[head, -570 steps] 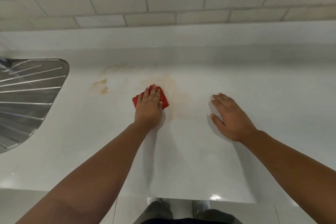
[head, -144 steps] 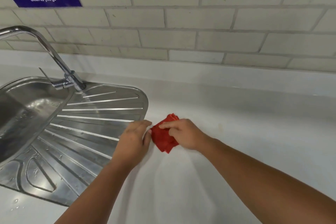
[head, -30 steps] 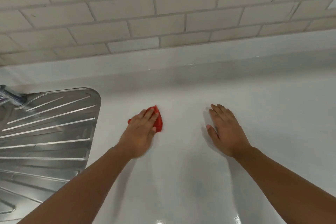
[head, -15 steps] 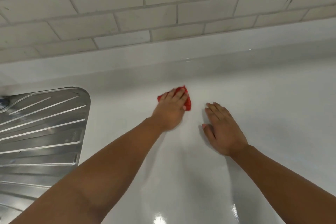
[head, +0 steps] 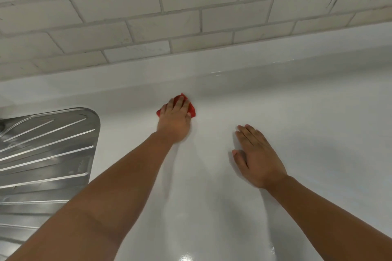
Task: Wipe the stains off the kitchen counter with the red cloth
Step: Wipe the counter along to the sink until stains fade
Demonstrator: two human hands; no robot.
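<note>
The red cloth lies folded on the white kitchen counter, near the back upstand. My left hand presses flat on top of it with straight fingers and covers most of it; only red edges show at the fingertips and on both sides. My right hand rests flat on the counter to the right, fingers straight, palm down, apart from the cloth. I see no stain on the counter around the cloth.
A ribbed steel sink drainboard takes up the left side, its edge close to my left forearm. A white upstand and a tiled wall close off the back. The counter looks glossy near the front.
My left hand has pushed the cloth farther back toward the upstand and slightly left over the last second. My right hand has stayed flat in place.
</note>
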